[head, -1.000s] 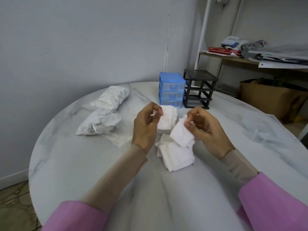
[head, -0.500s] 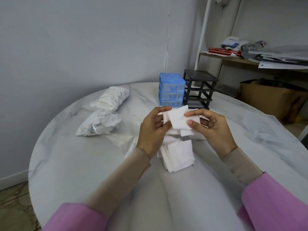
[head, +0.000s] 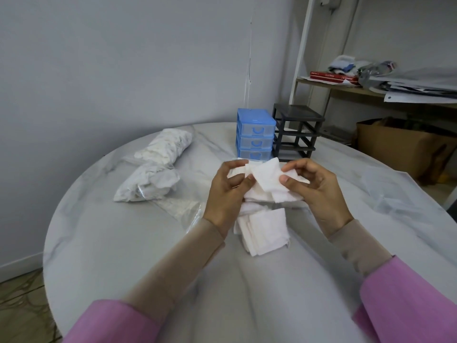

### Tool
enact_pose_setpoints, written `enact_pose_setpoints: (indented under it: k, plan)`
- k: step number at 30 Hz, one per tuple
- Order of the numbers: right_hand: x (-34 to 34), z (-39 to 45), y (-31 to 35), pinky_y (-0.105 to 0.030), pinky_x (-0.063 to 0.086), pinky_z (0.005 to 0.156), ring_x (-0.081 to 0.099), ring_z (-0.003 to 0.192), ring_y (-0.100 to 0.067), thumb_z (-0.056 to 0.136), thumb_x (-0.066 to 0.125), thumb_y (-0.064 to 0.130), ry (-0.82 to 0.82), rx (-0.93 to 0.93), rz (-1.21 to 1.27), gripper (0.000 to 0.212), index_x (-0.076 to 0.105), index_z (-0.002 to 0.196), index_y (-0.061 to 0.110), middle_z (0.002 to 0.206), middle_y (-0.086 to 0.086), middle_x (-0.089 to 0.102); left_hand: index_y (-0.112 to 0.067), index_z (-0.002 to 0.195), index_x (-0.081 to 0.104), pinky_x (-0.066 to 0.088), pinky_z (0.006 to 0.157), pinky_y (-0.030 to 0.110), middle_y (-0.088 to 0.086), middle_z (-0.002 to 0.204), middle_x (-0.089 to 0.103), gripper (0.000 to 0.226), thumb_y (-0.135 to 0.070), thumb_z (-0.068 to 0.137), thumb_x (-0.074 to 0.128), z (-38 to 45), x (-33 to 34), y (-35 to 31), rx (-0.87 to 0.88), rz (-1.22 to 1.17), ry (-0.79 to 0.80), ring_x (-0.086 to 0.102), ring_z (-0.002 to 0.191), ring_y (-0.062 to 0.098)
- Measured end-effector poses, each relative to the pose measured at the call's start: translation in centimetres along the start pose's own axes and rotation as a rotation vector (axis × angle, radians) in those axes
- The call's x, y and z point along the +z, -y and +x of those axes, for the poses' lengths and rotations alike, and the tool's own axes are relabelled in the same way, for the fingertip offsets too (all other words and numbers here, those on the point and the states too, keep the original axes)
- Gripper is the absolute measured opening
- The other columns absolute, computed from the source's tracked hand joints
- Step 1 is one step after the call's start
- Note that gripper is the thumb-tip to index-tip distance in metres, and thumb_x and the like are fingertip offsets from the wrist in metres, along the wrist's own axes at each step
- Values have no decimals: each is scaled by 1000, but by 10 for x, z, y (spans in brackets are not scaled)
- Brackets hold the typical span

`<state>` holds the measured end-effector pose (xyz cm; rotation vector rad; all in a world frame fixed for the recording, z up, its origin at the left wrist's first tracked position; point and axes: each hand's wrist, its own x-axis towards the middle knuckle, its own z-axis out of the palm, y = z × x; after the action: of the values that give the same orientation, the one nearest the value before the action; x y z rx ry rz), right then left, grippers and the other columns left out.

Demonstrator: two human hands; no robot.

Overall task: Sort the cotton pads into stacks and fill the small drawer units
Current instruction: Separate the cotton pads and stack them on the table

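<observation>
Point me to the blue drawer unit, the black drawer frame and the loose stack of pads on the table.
blue drawer unit (head: 255,131): head view, top drawer front.
black drawer frame (head: 297,112): head view, its flat top.
stack of pads (head: 265,229): head view, top pad's face.

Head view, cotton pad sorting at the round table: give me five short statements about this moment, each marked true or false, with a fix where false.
1. Both hands hold cotton pads above the table. True: the left hand and right hand grip the held pads.
2. The blue drawer unit has a drawer pulled out. False: all three drawers are closed.
3. A black drawer frame stands right beside the blue unit. True.
4. The table holds no loose pads. False: a loose pile of pads lies below the hands.
5. Bagged pads lie to the left. True.
</observation>
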<state>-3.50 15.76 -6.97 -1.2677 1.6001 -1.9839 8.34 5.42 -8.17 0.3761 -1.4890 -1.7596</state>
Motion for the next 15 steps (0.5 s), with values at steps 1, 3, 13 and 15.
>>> enact_pose_setpoints:
  k: [1,3,13,15]
  plan:
    - [1,0,-2,-15,48,60,58,73,-1,81,62,-6,4,13,2,17,59,82,11,83,3,59,-12,103,45,50,52,20,5,71,64,22,5,90,50,0,0,0,26,15,-5,62,57,8]
    - [3,-1,-5,-15,45,57,53,72,-6,83,61,-5,15,46,37,19,56,78,13,76,8,57,-14,87,41,44,53,20,7,68,55,24,9,90,48,1,-1,2,103,96,-4,55,57,12]
    - [3,0,-10,-16,51,73,61,75,-6,74,69,-2,-183,76,101,15,65,77,12,76,7,67,2,97,67,54,71,24,13,95,68,19,-2,82,57,0,5,4,9,53,84,65,86,17]
    - [2,0,-10,-16,51,73,60,74,-8,74,71,-2,-220,54,60,16,65,75,13,77,3,66,2,91,68,52,68,20,10,89,69,12,-5,85,62,-1,6,2,41,54,66,65,80,12]
